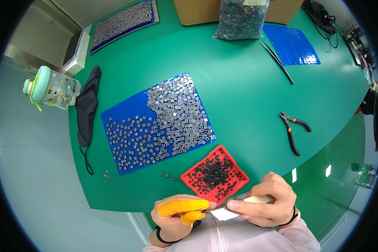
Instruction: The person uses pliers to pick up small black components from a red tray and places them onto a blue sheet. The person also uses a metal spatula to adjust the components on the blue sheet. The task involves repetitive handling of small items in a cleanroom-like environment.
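My left hand point(176, 214), with yellow covers on two fingers, is closed in a pinch near the table's front edge. A tiny dark piece point(203, 211) shows at its fingertips; its kind is too small to make out. Beside it my right hand point(271, 201) grips a thin flat strip point(224, 214), white at the end towards the left hand and cream-coloured between the fingers. Both hands are close together, just below a red tray point(192, 172) that holds a heap of small black parts point(214, 172).
A blue sheet point(124, 110) carries many small grey square pieces point(178, 113). Cutting pliers point(290, 133) and tweezers point(278, 63) lie right. A bag of dark parts point(241, 19), cardboard box point(197, 11), and blue film point(292, 44) are behind. A black mask point(87, 107) and bottle point(56, 87) stand left.
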The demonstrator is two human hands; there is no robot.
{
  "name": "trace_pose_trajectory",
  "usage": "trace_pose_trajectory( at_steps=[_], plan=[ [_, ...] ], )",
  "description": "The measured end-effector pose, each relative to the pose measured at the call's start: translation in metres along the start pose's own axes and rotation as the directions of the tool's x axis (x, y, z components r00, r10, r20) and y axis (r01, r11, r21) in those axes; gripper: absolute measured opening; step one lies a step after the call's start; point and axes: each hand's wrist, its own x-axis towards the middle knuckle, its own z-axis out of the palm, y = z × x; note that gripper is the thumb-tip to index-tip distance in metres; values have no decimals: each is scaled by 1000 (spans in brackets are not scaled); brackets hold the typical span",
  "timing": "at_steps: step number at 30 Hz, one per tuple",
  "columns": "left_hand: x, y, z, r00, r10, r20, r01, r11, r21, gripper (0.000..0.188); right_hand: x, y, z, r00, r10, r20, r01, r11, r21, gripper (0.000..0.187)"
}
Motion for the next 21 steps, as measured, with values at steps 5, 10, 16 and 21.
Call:
trace_pose_trajectory(
  at_steps=[5,10,16,21],
  plan=[
    [0,0,2,999,30,11,-31,999,20,20,-2,-2,2,1000,-1,-17,1,1000,6,45],
    [2,0,2,995,89,44,-90,996,22,18,-2,-2,2,1000,-6,0,6,1000,-3,46],
    [-1,-2,-1,996,71,60,-74,996,58,18,-3,-3,1,1000,0,7,0,1000,-14,47],
    [-3,-5,-6,993,59,98,-67,995,79,22,-3,-3,1,1000,5,-1,-5,999,-41,47]
  ],
)
